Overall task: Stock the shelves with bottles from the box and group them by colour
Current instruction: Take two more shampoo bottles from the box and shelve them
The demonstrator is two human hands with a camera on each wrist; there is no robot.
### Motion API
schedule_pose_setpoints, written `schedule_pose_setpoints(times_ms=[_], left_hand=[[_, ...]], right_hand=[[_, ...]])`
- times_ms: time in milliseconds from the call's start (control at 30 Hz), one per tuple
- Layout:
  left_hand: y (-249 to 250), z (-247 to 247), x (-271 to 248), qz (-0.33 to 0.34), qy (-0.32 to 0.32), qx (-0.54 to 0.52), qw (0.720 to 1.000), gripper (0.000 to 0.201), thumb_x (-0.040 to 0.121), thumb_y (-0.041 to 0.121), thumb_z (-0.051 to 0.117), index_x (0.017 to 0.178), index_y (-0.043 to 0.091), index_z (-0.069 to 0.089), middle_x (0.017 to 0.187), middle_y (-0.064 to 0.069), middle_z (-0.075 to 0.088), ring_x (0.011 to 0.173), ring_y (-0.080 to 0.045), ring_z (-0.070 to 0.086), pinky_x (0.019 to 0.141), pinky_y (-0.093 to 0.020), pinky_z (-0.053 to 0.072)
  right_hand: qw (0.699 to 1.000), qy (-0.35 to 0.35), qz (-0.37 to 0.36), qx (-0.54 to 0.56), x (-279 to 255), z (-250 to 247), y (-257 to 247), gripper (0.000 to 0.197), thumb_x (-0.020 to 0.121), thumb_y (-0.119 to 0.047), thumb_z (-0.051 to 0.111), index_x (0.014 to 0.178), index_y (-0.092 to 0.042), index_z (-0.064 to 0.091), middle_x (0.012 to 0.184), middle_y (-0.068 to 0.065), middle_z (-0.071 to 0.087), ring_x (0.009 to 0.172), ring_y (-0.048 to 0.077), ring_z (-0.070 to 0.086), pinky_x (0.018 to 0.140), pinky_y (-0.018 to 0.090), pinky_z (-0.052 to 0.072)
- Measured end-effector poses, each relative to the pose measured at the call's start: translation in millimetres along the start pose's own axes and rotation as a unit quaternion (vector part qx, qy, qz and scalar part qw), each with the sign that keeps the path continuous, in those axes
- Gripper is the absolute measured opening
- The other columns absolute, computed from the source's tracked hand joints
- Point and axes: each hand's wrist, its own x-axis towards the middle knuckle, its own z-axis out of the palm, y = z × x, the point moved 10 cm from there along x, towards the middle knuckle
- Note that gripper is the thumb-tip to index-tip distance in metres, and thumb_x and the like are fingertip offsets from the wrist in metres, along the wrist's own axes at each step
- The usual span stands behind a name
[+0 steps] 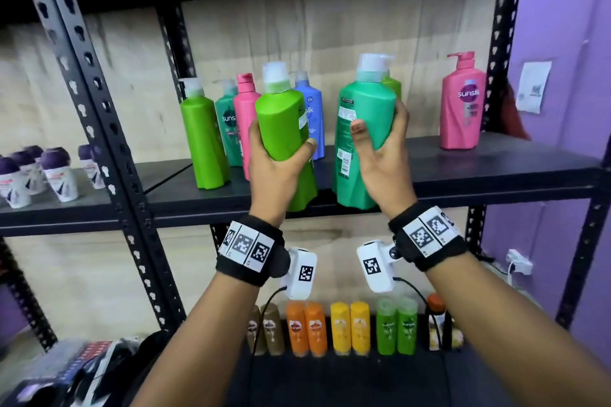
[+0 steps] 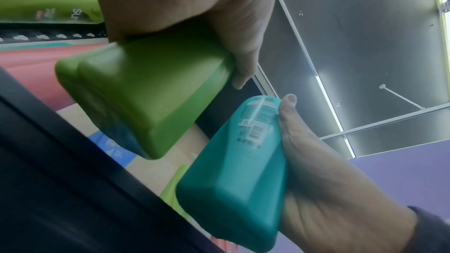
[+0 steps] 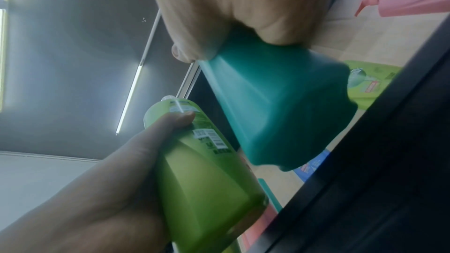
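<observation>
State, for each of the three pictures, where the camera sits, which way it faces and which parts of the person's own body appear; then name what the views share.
Head: worn on the head, facing forward and down at the shelf; shows both forearms, the left hand and the right hand.
Left wrist: below the left hand, looking up along the lime green bottle to the ceiling.
Right wrist: below the right hand, looking up along the teal bottle.
Shared: all three show both hands and both held bottles.

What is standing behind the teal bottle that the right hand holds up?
Behind the held teal bottle, a lime green bottle stands on the shelf. Only its shoulder shows; its lower body and label are covered.
</observation>
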Motion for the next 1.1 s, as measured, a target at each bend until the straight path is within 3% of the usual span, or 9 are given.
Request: schedule_pose_setpoints(times_ms=[67, 167, 300, 500, 600, 800, 967, 1100], left_hand=[[5, 2, 5, 0.009, 0.007, -0.004, 1.000, 0.067, 0.075, 0.018, 0.087, 0.129, 0.037, 0.052, 0.118, 0.002, 0.071, 0.104, -0.018, 0.070, 0.095, -0.048, 0.056], [4, 6, 12, 0.003, -0.003, -0.005, 1.000, 0.067, 0.075, 0.017, 0.087, 0.130, 0.034, 0.051, 0.119, 0.000, 0.071, 0.105, -0.019, 0.070, 0.095, -0.049, 0.056], [-10, 9, 18, -0.026, -0.012, 0.004, 1.000, 0.074, 0.074, 0.019, 0.088, 0.137, 0.022, 0.050, 0.121, -0.002, 0.070, 0.109, -0.022, 0.069, 0.095, -0.050, 0.056], [-30, 5, 26, -0.033, 0.003, 0.028, 0.999, 0.076, 0.073, 0.028, 0.089, 0.138, 0.024, 0.049, 0.118, 0.005, 0.070, 0.105, -0.014, 0.070, 0.093, -0.046, 0.058], [-36, 8, 32, -0.034, -0.017, 0.034, 0.999, 0.074, 0.074, 0.032, 0.088, 0.137, 0.026, 0.049, 0.115, 0.008, 0.071, 0.103, -0.013, 0.071, 0.092, -0.046, 0.058], [-48, 17, 48, -0.051, -0.054, 0.019, 0.997, 0.066, 0.075, 0.029, 0.087, 0.132, 0.019, 0.053, 0.115, 0.000, 0.073, 0.104, -0.020, 0.072, 0.092, -0.051, 0.058], [-65, 25, 60, -0.072, -0.061, 0.013, 0.995, 0.066, 0.074, 0.027, 0.088, 0.130, 0.018, 0.053, 0.115, -0.003, 0.072, 0.104, -0.019, 0.072, 0.094, -0.050, 0.057], [-83, 32, 73, -0.090, -0.065, 0.021, 0.994, 0.075, 0.069, 0.033, 0.089, 0.132, 0.017, 0.051, 0.114, -0.001, 0.072, 0.101, -0.016, 0.072, 0.092, -0.047, 0.059]], right_hand=[[1.000, -0.004, -0.001, -0.015, 7, 4, 0, 0.076, 0.092, -0.055, 0.063, 0.151, -0.022, 0.028, 0.135, -0.006, 0.059, 0.110, 0.011, 0.066, 0.097, 0.040, 0.054], [0.999, -0.005, -0.001, -0.039, 14, 10, 5, 0.076, 0.091, -0.055, 0.064, 0.151, -0.024, 0.028, 0.129, -0.015, 0.059, 0.108, 0.002, 0.064, 0.094, 0.030, 0.054], [0.999, -0.002, 0.005, -0.051, 18, 15, 10, 0.075, 0.091, -0.054, 0.065, 0.151, -0.025, 0.030, 0.135, -0.005, 0.060, 0.110, 0.011, 0.065, 0.094, 0.033, 0.055], [0.998, -0.019, 0.003, -0.067, 23, 23, 12, 0.078, 0.090, -0.055, 0.063, 0.152, -0.024, 0.029, 0.141, -0.003, 0.056, 0.118, 0.012, 0.063, 0.097, 0.034, 0.053], [0.998, -0.017, 0.019, -0.064, 25, 27, 18, 0.067, 0.096, -0.054, 0.057, 0.151, -0.028, 0.030, 0.139, -0.004, 0.058, 0.117, 0.011, 0.063, 0.098, 0.036, 0.053], [0.994, -0.031, 0.051, -0.088, 35, 40, 33, 0.058, 0.102, -0.054, 0.044, 0.153, -0.032, 0.027, 0.146, -0.003, 0.053, 0.126, 0.017, 0.057, 0.106, 0.040, 0.046], [0.988, -0.063, 0.064, -0.124, 44, 56, 47, 0.062, 0.101, -0.057, 0.042, 0.155, -0.034, 0.020, 0.148, 0.002, 0.050, 0.121, 0.025, 0.060, 0.099, 0.039, 0.049], [0.983, -0.063, 0.089, -0.145, 56, 69, 57, 0.066, 0.102, -0.047, 0.048, 0.157, -0.022, 0.021, 0.148, 0.014, 0.042, 0.128, 0.031, 0.051, 0.105, 0.037, 0.041]])
